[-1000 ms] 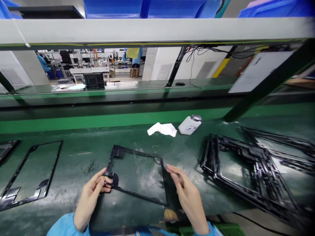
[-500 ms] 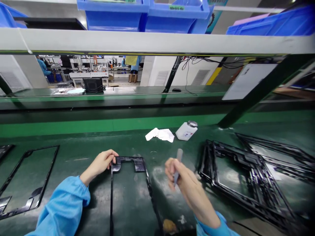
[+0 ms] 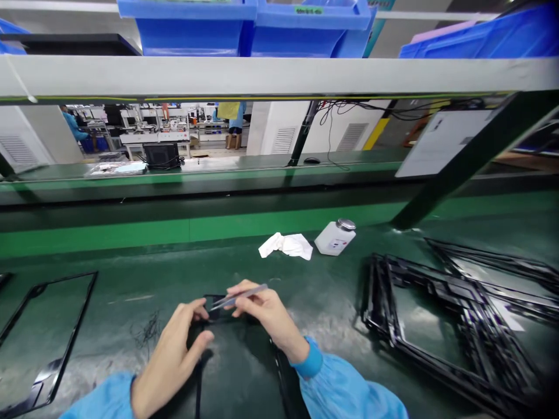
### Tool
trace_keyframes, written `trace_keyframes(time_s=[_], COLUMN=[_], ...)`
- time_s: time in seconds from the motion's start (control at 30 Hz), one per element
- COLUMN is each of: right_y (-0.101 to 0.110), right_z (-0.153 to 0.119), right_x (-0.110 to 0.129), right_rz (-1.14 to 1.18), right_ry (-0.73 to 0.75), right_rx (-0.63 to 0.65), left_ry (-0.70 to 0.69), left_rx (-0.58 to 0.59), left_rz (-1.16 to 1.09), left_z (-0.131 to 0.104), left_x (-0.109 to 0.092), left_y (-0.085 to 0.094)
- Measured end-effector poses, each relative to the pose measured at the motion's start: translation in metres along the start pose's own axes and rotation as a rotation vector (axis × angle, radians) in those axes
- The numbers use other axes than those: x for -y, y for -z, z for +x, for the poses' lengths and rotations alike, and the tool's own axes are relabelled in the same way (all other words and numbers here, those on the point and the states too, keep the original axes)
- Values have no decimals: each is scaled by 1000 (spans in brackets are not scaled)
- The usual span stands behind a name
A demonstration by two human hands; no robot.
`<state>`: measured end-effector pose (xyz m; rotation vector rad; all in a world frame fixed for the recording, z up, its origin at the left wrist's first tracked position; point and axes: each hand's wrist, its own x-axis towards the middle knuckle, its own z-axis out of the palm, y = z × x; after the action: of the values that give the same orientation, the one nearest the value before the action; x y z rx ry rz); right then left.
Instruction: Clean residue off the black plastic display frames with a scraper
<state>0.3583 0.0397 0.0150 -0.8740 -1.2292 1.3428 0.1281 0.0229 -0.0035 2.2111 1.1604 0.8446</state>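
A thin black plastic frame (image 3: 215, 315) lies on the green bench in front of me, its top edge partly covered by my hands. My right hand (image 3: 273, 317) pinches grey tweezers (image 3: 244, 295), whose tips point left at the frame's upper left corner. Whether the tips touch it I cannot tell. Beside that corner is my left hand (image 3: 172, 352), thumb spread away from the fingers. Its fingertips rest at the corner and grip nothing that I can see.
Several black frames (image 3: 393, 331) are piled at the right, and another frame (image 3: 72, 337) lies at the left. A crumpled white wipe (image 3: 288, 245) and a white bottle (image 3: 335, 238) stand behind my hands. A shelf (image 3: 262, 75) with blue bins (image 3: 192, 32) crosses above.
My right hand has brought the tweezers leftward to the frame's top left corner. My left hand has loosened from the corner, its thumb now apart and lower.
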Motion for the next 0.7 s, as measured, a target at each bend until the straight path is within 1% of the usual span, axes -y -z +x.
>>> trace_keyframes(time_s=[0.07,0.13,0.2,0.27,0.37,0.47,0.53,0.6,0.67,0.7], right_y=[-6,-9,-7,-2,5,5,-1,-9,-13,-14], right_z=[-4,-8,-11,-12,-9,-10,-13,-17,-18,-16], right_x=[-6,-10,-8,1,20,33,33,29,22,18], right_rz=[-11,-38,-102,-197,-356,-656,-924,-1131,-1203,-1197], right_ry=[14,15,14,12,22,107,218,331,386,382], right_rx=[83,138,187,257,405,525,552,556,547,518], left_ry=[40,89,128,143,135,101,73,41,10,4], left_rx=[70,94,111,144,200,269,294,309,309,281], left_rz=[-48,-53,-30,2,59,75,58,32,3,-1], left_z=[-2,-4,-5,-5,-5,-4,-1,3,8,10], left_x=[-9,-12,-12,-12,-12,-13,-14,-15,-13,-10], left_y=[0,-1,-1,0,2,4,6,9,12,13])
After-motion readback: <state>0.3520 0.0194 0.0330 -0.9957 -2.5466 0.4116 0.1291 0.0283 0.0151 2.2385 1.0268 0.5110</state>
